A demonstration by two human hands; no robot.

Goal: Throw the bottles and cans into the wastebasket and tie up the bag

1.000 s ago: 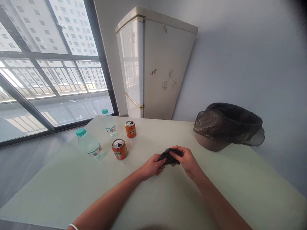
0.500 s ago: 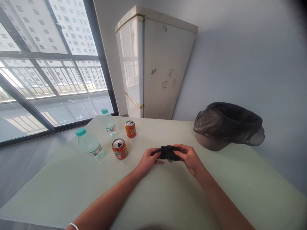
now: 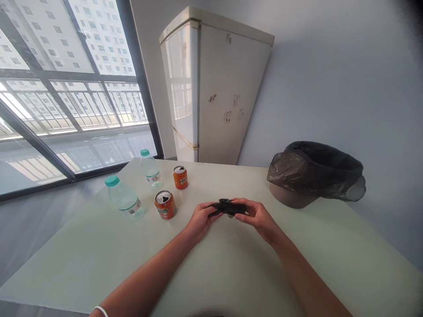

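Observation:
Between my two hands is a crumpled, folded black plastic bag (image 3: 228, 207), held just over the table. My left hand (image 3: 201, 221) pinches its left end, thumb on the near side. At the other end, the fingers and thumb of my right hand (image 3: 259, 215) close around the bag's right part. To the left stand two orange soda cans, the nearer can (image 3: 165, 205) and the farther can (image 3: 180, 178), both opened on top. Beside them are two clear plastic bottles with green caps, a near bottle (image 3: 124, 199) and a far bottle (image 3: 150, 169).
A bin (image 3: 291, 198) lined with a black bag (image 3: 297, 171) stands on the right of the pale green table (image 3: 211, 273). Behind the table are a white fridge (image 3: 228, 88) and a grey wall. A large window (image 3: 76, 83) fills the left side.
My right thumb has shifted down and the right fingers have moved along the bag. The bag's folds look slightly different. Bottles, cans and bin stay in place.

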